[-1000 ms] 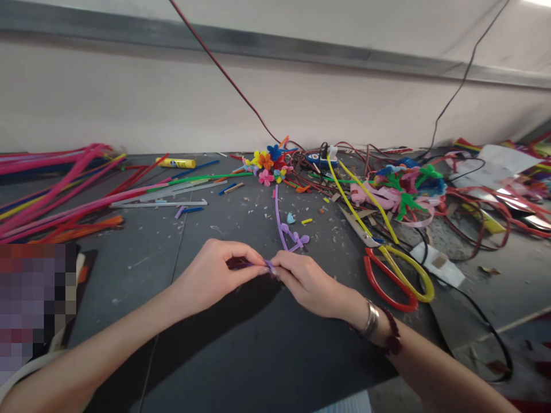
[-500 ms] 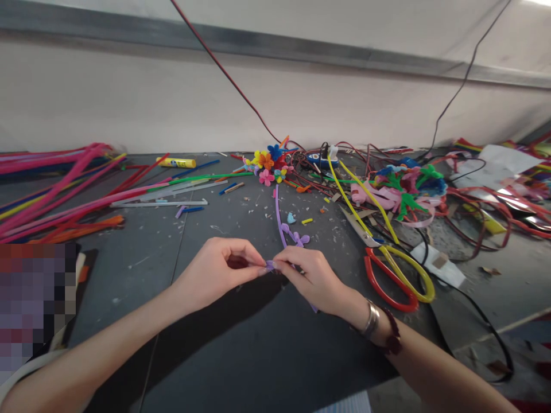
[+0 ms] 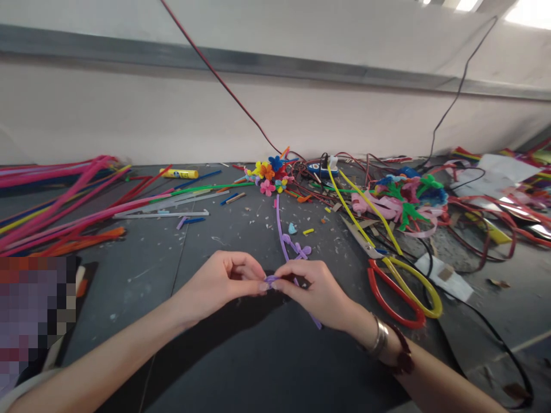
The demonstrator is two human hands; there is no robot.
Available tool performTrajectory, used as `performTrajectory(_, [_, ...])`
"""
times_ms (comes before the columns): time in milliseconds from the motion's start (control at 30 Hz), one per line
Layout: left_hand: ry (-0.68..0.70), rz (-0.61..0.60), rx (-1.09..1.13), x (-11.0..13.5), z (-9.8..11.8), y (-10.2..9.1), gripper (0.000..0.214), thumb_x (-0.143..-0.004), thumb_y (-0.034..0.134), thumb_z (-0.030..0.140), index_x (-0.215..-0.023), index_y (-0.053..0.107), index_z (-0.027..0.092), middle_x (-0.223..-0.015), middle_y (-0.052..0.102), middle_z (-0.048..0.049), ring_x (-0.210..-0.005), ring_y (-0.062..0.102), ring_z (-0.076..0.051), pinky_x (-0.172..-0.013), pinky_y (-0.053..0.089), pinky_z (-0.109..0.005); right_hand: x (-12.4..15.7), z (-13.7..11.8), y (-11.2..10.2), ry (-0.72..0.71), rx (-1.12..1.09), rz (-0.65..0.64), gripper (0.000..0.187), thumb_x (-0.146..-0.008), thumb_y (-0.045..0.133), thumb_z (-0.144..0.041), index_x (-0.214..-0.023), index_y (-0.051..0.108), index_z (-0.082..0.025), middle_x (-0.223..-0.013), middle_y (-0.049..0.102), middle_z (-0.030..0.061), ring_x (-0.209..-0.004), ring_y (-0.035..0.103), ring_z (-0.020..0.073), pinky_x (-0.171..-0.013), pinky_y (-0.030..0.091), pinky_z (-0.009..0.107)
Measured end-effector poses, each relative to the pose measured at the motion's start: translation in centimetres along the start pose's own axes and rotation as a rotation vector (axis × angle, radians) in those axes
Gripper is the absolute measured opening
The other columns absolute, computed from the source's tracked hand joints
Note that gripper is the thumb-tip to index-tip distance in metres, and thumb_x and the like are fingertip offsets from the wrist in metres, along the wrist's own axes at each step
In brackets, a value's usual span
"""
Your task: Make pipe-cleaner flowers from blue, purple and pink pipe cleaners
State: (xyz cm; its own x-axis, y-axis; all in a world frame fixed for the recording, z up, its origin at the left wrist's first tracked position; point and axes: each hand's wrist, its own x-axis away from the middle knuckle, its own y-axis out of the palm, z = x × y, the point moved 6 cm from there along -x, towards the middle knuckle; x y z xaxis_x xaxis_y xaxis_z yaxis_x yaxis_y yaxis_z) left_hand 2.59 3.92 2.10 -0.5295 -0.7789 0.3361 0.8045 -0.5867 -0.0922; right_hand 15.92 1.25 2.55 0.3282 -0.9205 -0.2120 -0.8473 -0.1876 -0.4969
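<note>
Between my fingertips is a small looped piece of purple pipe cleaner point(image 3: 271, 280). My left hand point(image 3: 224, 278) pinches it from the left, and my right hand point(image 3: 312, 287) pinches its other side, thumb and forefinger closed. A long purple pipe cleaner point(image 3: 279, 221) lies on the dark table behind and runs under my right hand, its end showing below the palm. Just beyond my right hand lie purple pipe-cleaner loops point(image 3: 298, 246), shaped like petals. My fingers hide part of the held piece.
Large scissors with red and yellow handles point(image 3: 400, 287) lie right of my right hand. A bunch of colourful pipe-cleaner flowers point(image 3: 269, 175) sits at the back. Long pipe cleaners point(image 3: 77, 212) spread at left, near a yellow tube point(image 3: 179, 173). Cables and a power strip point(image 3: 322, 168) line the wall.
The view has tilted up slightly, so everything sits lower. Both hands still pinch the purple piece, which now shows more of a rounded loop between the fingertips.
</note>
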Motion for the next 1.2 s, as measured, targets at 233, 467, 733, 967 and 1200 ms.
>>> performTrajectory(233, [-0.078, -0.074, 0.168, -0.1, -0.5, 0.5, 0.007, -0.069, 0.067, 0.016, -0.075, 0.063, 0.012, -0.067, 0.069, -0.0028, -0.064, 0.06, -0.01, -0.062, 0.046, -0.018, 0.2, 0.6, 0.5, 0.132, -0.238, -0.075, 0.019, -0.084, 0.049, -0.027, -0.077, 0.06, -0.014, -0.062, 0.058, -0.0003, -0.058, 0.054, 0.0096, -0.056, 0.045, 0.021])
performTrajectory(467, [-0.092, -0.027, 0.27, -0.2, -0.8, 0.2, 0.01, -0.067, 0.069, 0.014, -0.071, 0.061, 0.013, -0.06, 0.068, -0.0016, -0.06, 0.061, -0.009, -0.058, 0.046, -0.016, 0.7, -1.1, -0.6, -0.352, 0.202, 0.125, 0.017, -0.082, 0.055, -0.019, -0.097, 0.063, -0.016, -0.086, 0.068, 0.0058, -0.08, 0.06, 0.0145, -0.074, 0.049, 0.026])
performTrajectory(733, [-0.174, -0.155, 0.327, 0.4, -0.8, 0.7, 0.013, -0.072, 0.065, 0.014, -0.085, 0.066, 0.016, -0.081, 0.072, -0.0038, -0.077, 0.064, -0.01, -0.068, 0.047, -0.014, 1.3, -1.1, -0.9, -0.442, 0.331, 0.192, 0.017, -0.085, 0.049, -0.014, -0.093, 0.064, -0.013, -0.083, 0.067, 0.0068, -0.077, 0.061, 0.0143, -0.071, 0.051, 0.027])
performTrajectory(967, [-0.195, -0.142, 0.214, 0.3, -0.8, 0.8, 0.026, -0.061, 0.072, 0.013, -0.087, 0.065, 0.017, -0.08, 0.072, -0.0022, -0.077, 0.065, -0.014, -0.072, 0.049, -0.021, 1.6, -1.1, -0.6, -0.464, 0.341, 0.193, 0.016, -0.083, 0.05, -0.013, -0.091, 0.064, -0.013, -0.081, 0.068, 0.0066, -0.076, 0.061, 0.0145, -0.072, 0.05, 0.027])
performTrajectory(1200, [-0.033, -0.061, -0.049, 0.4, -0.1, 1.0, 0.027, -0.06, 0.074, 0.026, -0.083, 0.064, 0.016, -0.077, 0.072, -0.0039, -0.076, 0.066, -0.019, -0.071, 0.049, -0.026, 1.2, -0.9, -0.1, -0.243, 0.215, 0.162, 0.014, -0.081, 0.053, -0.016, -0.078, 0.066, -0.017, -0.07, 0.068, 0.0025, -0.063, 0.06, 0.0111, -0.061, 0.046, 0.021])
